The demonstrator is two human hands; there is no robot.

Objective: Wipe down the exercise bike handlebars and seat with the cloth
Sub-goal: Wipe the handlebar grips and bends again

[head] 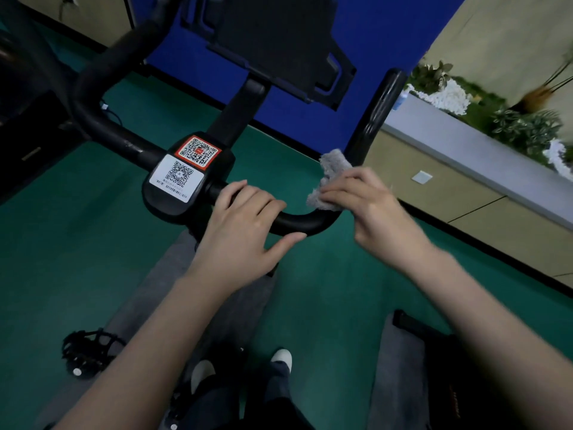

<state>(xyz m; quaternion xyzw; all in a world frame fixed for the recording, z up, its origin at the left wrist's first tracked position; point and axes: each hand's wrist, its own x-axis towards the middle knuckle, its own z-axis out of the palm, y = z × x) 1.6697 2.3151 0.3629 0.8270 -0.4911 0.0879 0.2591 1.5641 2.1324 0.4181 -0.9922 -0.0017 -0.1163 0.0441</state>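
Closest to you, your dark trouser legs and white-toed shoes (280,358) stand on the green floor (62,259). A black caged pedal (83,352) sits off to your left. A dark shape lies low on your right, too blurred to tell what it is.

Above them, your two bare forearms reach forward to the black curved tubular handlebar (297,223). Your left grip (245,225) is closed on its cross tube just right of the centre block, with the fingers curled over the top and the thumb stretched along the near side. Your right grip (372,209) pinches the small grey fluffy cloth (330,175) between thumb and fingers. The cloth is bunched and lies against the bar's right bend, where the tube turns up into the right horn. The two grips are near each other but apart, with a bare stretch of tube between them.

Just beyond your left grip, the black centre block (161,197) carries two QR-code stickers: a white one (178,176) nearer you and a red-bordered one (198,150) behind it. From the block a black post rises to a flat black device holder (279,41).

Behind the bike stands a blue wall panel (387,32). Far right, a pale grey ledge (465,141) tops beige cabinets and carries green plants (527,125) among white stones.
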